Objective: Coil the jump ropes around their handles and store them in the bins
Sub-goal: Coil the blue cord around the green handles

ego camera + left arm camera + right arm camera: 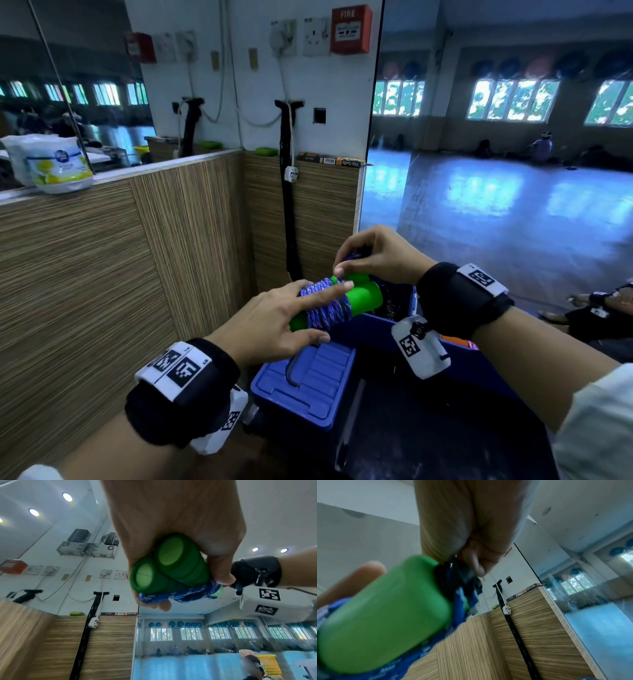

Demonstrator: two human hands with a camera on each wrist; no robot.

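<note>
Head view downward — wrist views close, upward, sharing green handles (164, 566).

In the right wrist view the green handles (385, 615) fill the lower left, blurred and cut off. The bin (394, 329) is largely hidden behind both hands.

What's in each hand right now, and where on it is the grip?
Left hand grips the paired green handles around the wound blue rope coil. Right hand pinches the rope's loose end just above the handle tips.
</note>
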